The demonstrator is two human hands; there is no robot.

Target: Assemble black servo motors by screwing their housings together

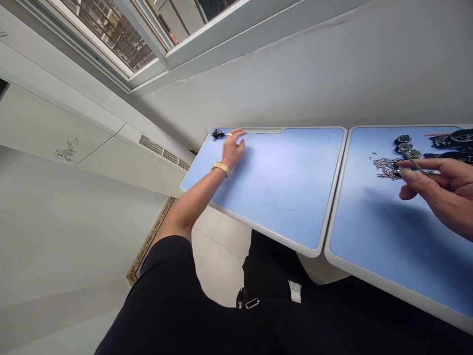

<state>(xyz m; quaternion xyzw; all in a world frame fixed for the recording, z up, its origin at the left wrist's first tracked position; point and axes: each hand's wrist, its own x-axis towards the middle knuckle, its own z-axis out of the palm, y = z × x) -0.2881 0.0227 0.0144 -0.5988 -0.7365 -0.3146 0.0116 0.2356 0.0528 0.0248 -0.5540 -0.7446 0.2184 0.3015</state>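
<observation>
My left hand (232, 149) reaches to the far left corner of the left blue tabletop, its thumb apart from the fingers. Just beyond the fingertips lies a small black part (217, 134) with thin wires beside it. A small pale piece shows at the fingers; I cannot tell whether it is a ring. On the right, my right hand (443, 185) pinches a thin metal tool (414, 164) between thumb and fingers, above the table. Below and beyond its tip is a pile of small silver screws (386, 167). Black round-ended parts (405, 146) lie behind the tool.
Larger black parts (456, 140) lie at the far right, partly behind my right hand. Two blue tabletops (288, 197) with pale rims meet at a narrow gap (338, 190). A grey wall (295, 93) and a window stand behind, with a white cabinet-like unit (148, 153) at left.
</observation>
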